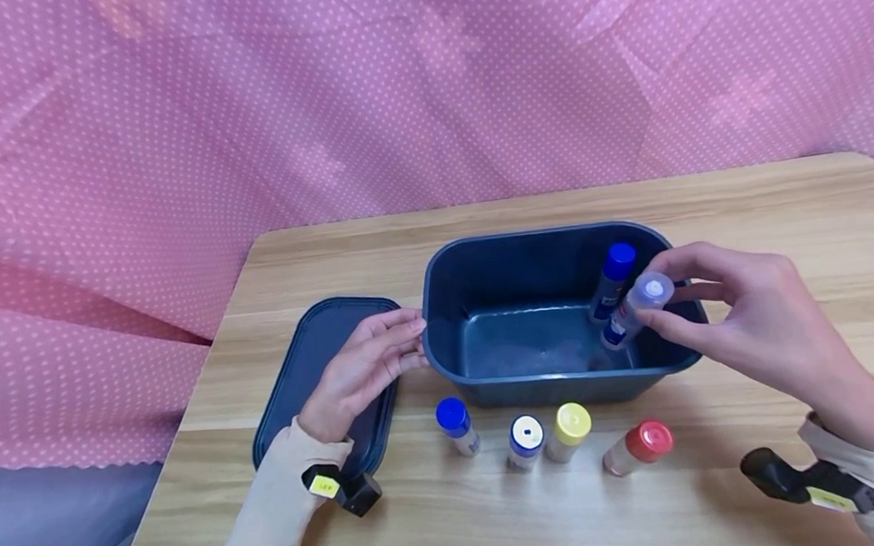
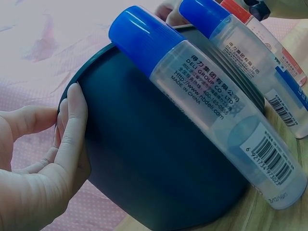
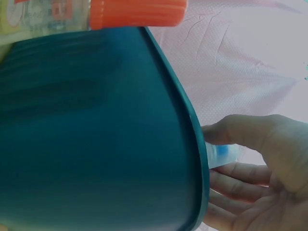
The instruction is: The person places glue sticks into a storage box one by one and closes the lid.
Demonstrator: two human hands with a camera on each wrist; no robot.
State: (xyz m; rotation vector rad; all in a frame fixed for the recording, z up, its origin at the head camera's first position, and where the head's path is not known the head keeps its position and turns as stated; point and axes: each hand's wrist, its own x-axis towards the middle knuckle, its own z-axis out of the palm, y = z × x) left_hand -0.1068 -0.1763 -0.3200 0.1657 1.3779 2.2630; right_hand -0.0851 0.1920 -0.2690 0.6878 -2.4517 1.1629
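Note:
A dark blue plastic bin (image 1: 549, 390) stands on the table. Inside its right end, my right hand (image 1: 766, 311) holds a clear-capped glue bottle (image 1: 638, 304) between thumb and fingers, tilted. Beside that bottle, a blue-capped glue bottle (image 1: 613, 281) leans in the bin. At the bin's left rim, my left hand (image 1: 367, 357) touches the edge with fairly straight fingers. In front of the bin stand a blue-capped bottle (image 2: 207, 106), a bottle with a white-topped blue cap (image 1: 526, 439), a yellow-capped bottle (image 1: 569, 430) and a red-capped bottle (image 1: 640, 444).
A dark lid (image 1: 321, 338) lies on the wooden table (image 1: 217, 478) to the left, partly under my left hand and forearm. Behind the table hangs a pink dotted cloth (image 1: 426, 98). The bin's wall (image 3: 106, 125) blocks much of the right wrist view.

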